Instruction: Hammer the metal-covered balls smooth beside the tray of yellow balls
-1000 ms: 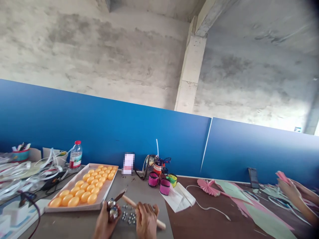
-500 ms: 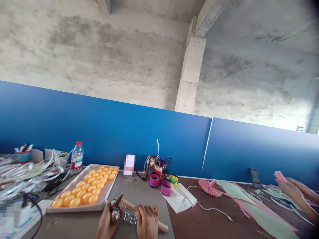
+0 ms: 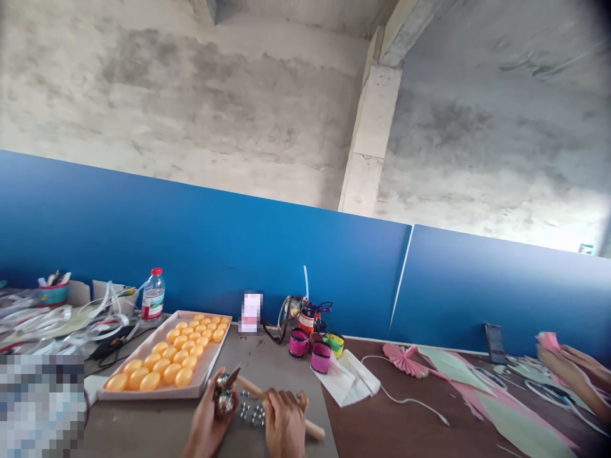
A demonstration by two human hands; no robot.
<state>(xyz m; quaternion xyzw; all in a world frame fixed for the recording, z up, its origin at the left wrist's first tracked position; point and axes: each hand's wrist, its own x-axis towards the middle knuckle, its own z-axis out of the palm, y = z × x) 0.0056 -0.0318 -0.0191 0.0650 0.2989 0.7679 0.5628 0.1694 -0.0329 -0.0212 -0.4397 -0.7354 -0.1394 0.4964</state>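
My left hand [image 3: 209, 416] is closed around shiny metal balls [image 3: 225, 402]. A dark, pointed, blade-like piece [image 3: 232, 376] sticks up beside them; whether the fingers grip it too is unclear. Wrapped round a pale wooden stick [image 3: 314, 430], my right hand [image 3: 286, 416] is closed at the right, and the stick's far end reaches toward the left hand. Small silver balls [image 3: 252, 413] show between the two hands, under the stick; I cannot tell whether they are fixed to it or lie on the grey table surface [image 3: 274, 369].
Orange balls [image 3: 162, 366] fill a shallow box [image 3: 147, 393] at the left. Behind stand a bottle [image 3: 153, 296] and a phone [image 3: 251, 313]. Coloured wristbands [image 3: 321, 357] and white paper [image 3: 351, 381] lie right of centre. Another person's hands [image 3: 568, 366] hold pink paper farther right.
The view has shifted slightly, so the table things appear a little farther right. Both hands keep their holds, with only a slight turn of the metal balls in the left.
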